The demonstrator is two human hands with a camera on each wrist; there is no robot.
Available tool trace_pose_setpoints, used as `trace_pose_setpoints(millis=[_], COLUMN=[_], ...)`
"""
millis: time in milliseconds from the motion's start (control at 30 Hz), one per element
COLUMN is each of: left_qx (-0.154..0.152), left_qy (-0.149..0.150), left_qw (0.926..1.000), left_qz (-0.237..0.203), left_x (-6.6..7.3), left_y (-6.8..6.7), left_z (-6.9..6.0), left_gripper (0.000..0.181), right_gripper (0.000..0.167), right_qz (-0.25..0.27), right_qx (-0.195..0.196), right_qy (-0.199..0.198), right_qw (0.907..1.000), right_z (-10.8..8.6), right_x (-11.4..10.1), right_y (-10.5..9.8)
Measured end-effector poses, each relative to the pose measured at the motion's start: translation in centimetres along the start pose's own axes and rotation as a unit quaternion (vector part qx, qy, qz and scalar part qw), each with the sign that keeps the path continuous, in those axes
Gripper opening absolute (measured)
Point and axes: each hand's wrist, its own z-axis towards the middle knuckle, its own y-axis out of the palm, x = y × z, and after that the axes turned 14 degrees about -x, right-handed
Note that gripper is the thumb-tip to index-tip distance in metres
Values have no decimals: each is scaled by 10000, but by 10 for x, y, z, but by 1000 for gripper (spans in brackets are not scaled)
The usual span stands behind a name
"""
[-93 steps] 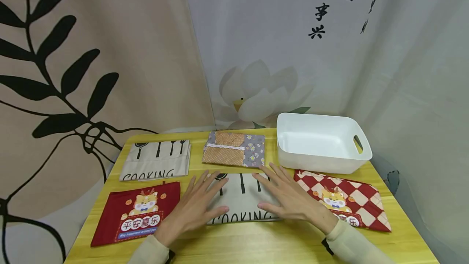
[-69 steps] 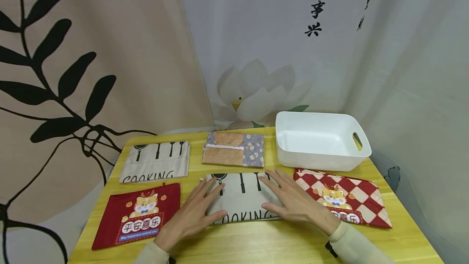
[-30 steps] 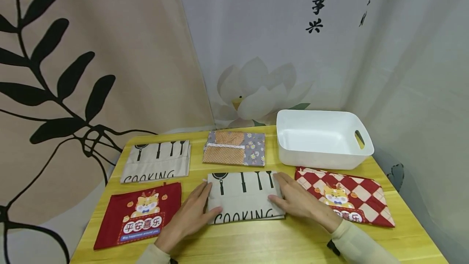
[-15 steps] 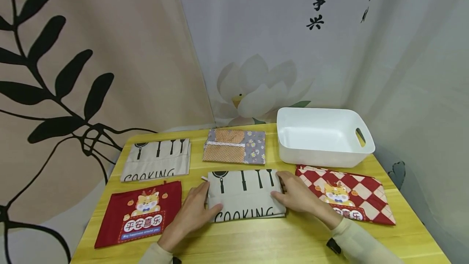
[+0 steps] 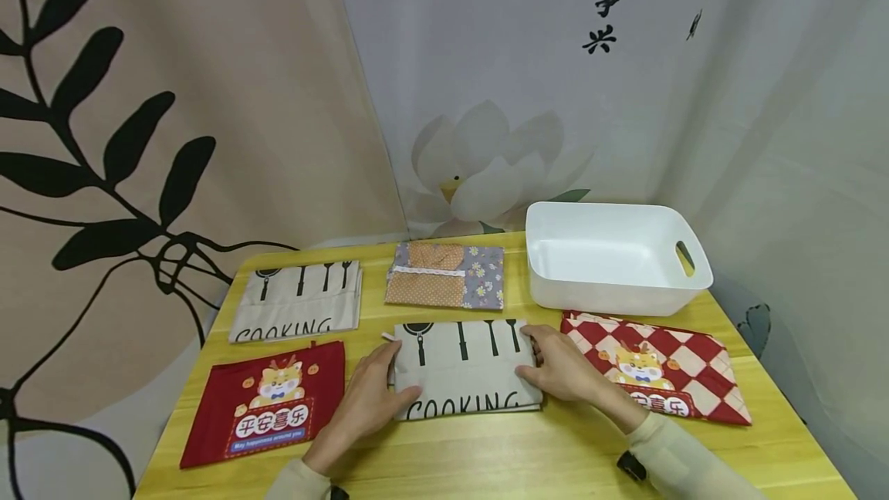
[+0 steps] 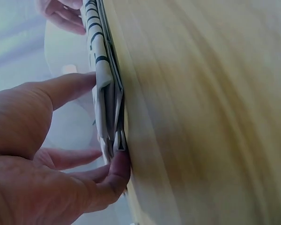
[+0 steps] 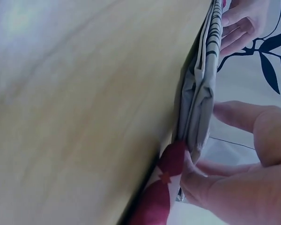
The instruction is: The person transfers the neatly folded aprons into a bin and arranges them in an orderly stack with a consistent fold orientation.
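A folded white apron (image 5: 465, 376) printed with black utensils and COOKING lies flat at the front middle of the table. My left hand (image 5: 366, 400) holds its left edge, thumb on top and fingers at the side; the left wrist view shows a fingertip at the lower layers of the folded edge (image 6: 107, 98). On the opposite edge my right hand (image 5: 571, 370) has its thumb on the top face and its fingers along the side. Several fabric layers (image 7: 196, 103) show between that thumb and fingers in the right wrist view. A short white strap end (image 5: 389, 336) sticks out near my left fingers.
Left of the apron lie a second folded COOKING apron (image 5: 295, 303) and a red folded cloth (image 5: 264, 407). Behind is a floral folded cloth (image 5: 444, 276). A red checkered folded cloth (image 5: 660, 369) lies close to my right hand, before a white bin (image 5: 611, 295).
Both hands came from over the apron's face to its left and right edges, then took hold there. The apron and other cloths stay in place; the view tilted slightly.
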Motion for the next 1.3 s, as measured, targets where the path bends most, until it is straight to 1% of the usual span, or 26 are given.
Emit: trace_pose_setpoints(millis=[67, 167, 333, 400, 433, 533, 600, 633, 667, 833, 900, 1067, 1167, 1300], left_qx=[22, 78, 176, 180, 171, 123, 85, 65, 49, -21, -53, -130, -147, -181], left_qy=[-68, -172, -232, -233, -184, -198, -180, -136, -180, -210, -273, -265, -206, -91], left_qw=[9999, 9996, 9986, 9977, 9973, 9945, 9932, 9934, 9929, 9939, 9937, 9930, 9917, 9878], left_qz=[-77, -208, -434, -612, -694, -1026, -1149, -1138, -1171, -1083, -1087, -1140, -1257, -1541], left_x=[0, 0, -1, -1, -2, -2, -3, -3, -4, -4, -4, -4, -4, -4], left_y=[1, 2, 1, 1, 0, 0, -1, -1, -1, -1, -1, -2, -2, -2], left_z=[1, 1, 3, 4, 5, 6, 7, 7, 8, 7, 6, 4, 3, 2], left_gripper=[89, 90, 90, 90, 90, 87, 86, 86, 86, 90, 91, 93, 93, 93], right_gripper=[76, 81, 84, 83, 83, 81, 81, 80, 79, 71, 70, 74, 76, 78], right_qz=[199, 632, 1320, 1495, 1553, 1793, 1946, 2051, 2170, 2727, 2807, 2638, 2549, 2578], right_qx=[-3, -21, -33, -30, -26, -23, -58, -87, -127, -477, -583, -600, -623, -711], right_qy=[116, 309, 407, 399, 400, 505, 511, 507, 487, 163, 83, 109, 113, 87], right_qw=[9997, 9975, 9904, 9880, 9871, 9825, 9795, 9774, 9749, 9608, 9580, 9626, 9649, 9635], right_z=[1, 1, 1, 1, 1, 0, 0, 0, -1, -1, -1, -2, -2, -3], right_x=[0, -1, -2, -2, -2, -1, -1, 0, 0, 5, 6, 7, 6, 6], right_y=[1, 2, 2, 2, 1, 0, 0, -1, -1, -1, -2, -5, -6, -6])
